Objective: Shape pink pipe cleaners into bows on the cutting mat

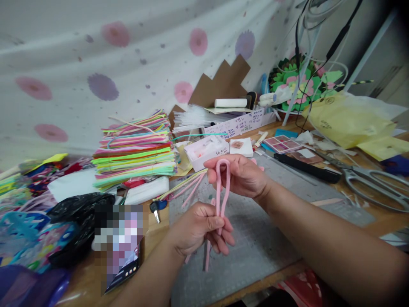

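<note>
A pink pipe cleaner (218, 192) is bent into a narrow upright loop in front of me. My left hand (204, 226) pinches its two lower ends between thumb and fingers. Round the curved top, my right hand (238, 175) grips the same loop, thumb and fingers closed behind it. Below my left hand, another pink pipe cleaner (207, 258) hangs or lies; I cannot tell which. More pink and yellow pipe cleaners (193, 189) lie beyond my hands on the grey cutting mat (255, 247).
Bundles of coloured pipe cleaners (136, 157) are stacked at the back left. A phone (126, 260), black plastic bag (76, 221) and key (155, 212) lie left. On the right are large scissors (361, 177) and a black-handled tool (306, 167). A white box (207, 151) stands behind.
</note>
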Demonstrator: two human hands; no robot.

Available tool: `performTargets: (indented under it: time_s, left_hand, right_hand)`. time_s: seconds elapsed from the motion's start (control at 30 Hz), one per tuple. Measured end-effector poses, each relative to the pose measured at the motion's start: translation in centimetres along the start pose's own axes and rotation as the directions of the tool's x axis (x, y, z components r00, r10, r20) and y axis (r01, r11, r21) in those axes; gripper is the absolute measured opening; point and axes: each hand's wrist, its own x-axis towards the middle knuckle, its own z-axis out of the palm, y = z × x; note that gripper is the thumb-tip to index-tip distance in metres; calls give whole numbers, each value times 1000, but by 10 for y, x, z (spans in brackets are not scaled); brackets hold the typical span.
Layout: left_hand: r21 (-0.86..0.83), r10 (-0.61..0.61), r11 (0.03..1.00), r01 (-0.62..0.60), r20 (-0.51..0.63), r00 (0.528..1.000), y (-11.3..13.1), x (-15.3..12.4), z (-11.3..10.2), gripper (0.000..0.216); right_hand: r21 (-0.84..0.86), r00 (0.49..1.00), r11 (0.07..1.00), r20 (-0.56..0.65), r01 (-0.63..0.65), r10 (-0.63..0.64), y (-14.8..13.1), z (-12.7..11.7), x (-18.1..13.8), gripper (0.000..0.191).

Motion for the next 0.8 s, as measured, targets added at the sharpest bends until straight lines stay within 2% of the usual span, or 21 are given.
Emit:
performTargets:
  time_s: [0.2, 0.43, 0.8]
  left_hand:
    - [-1, -23, 1000, 23, 43, 999, -1, -1, 0, 33]
    - [30, -17, 999, 15, 70, 997, -3, -2, 0, 31]
    - [90, -32, 996, 27, 52, 998, 0, -1, -2, 31]
  right_hand:
    - [-3, 996, 1000, -87, 23, -23, 0, 2, 0, 30]
    - [22, 993, 995, -68, 101, -99, 2, 3, -2, 18]
    - [-27, 967, 991, -217, 128, -131, 1, 7, 0, 21]
